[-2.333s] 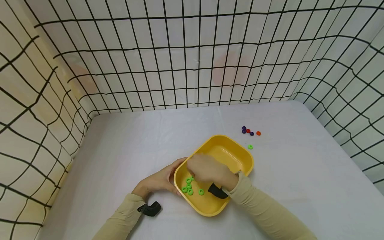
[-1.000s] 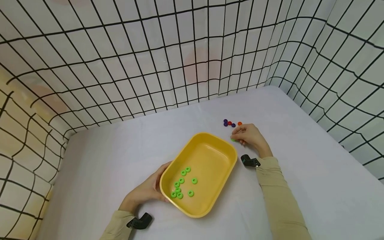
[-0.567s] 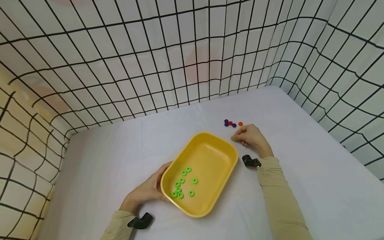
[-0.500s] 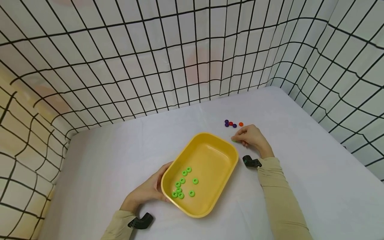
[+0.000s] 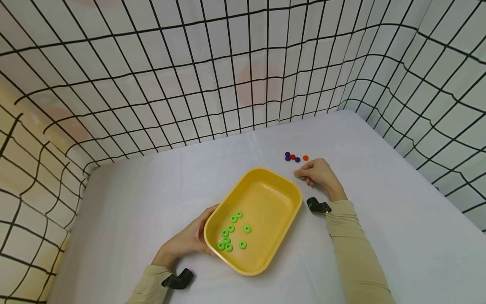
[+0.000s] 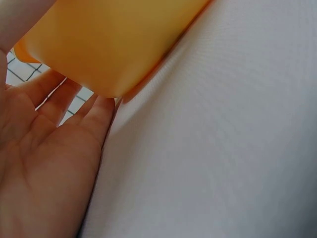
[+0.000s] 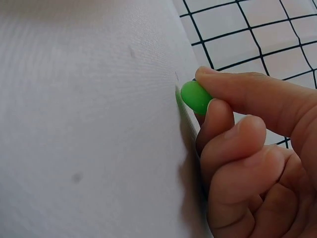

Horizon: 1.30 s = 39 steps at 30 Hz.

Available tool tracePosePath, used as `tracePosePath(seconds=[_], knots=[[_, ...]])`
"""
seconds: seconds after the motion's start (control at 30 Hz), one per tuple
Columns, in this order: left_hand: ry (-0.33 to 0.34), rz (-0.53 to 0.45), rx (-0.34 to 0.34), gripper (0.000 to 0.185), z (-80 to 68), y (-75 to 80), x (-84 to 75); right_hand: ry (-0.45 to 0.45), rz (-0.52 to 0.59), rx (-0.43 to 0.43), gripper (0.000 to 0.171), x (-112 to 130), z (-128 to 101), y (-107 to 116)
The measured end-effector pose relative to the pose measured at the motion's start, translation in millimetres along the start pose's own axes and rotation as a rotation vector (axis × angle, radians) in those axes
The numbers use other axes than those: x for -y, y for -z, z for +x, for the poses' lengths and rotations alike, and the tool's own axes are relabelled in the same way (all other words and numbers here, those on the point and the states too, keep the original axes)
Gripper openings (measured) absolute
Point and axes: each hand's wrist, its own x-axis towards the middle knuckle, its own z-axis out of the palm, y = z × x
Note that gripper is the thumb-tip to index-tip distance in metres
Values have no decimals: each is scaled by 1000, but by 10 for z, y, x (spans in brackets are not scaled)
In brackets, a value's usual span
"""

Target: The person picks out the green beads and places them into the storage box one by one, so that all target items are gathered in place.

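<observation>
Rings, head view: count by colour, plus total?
Green rings: 8, with 7 in the yellow tray and 1 pinched by the right hand at
Purple rings: 3
Red ring: 1
Orange ring: 1
Total: 13

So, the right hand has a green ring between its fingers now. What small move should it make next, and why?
Probably lift the green ring off the white table and carry it to the yellow tray. The right hand pinches it just beyond the tray's far corner; seven green rings already lie inside, and the left hand rests against the near end.
</observation>
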Motion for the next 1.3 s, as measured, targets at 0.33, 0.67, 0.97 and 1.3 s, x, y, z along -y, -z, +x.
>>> tracePosePath(seconds=[0.33, 0.67, 0.97, 1.3], knots=[[-9, -15, -7, 103, -25, 19, -10, -29, 106, -7, 34, 39, 3, 4], [-15, -9, -19, 104, -42, 42, -6, -78, 186, -33, 42, 132, -15, 63], [-1, 12, -32, 103, -72, 55, -26, 20, 164, -80, 46, 317, -114, 133], [24, 20, -22, 101, -28, 33, -15, 102, 165, -107, 50, 549, -407, 197]])
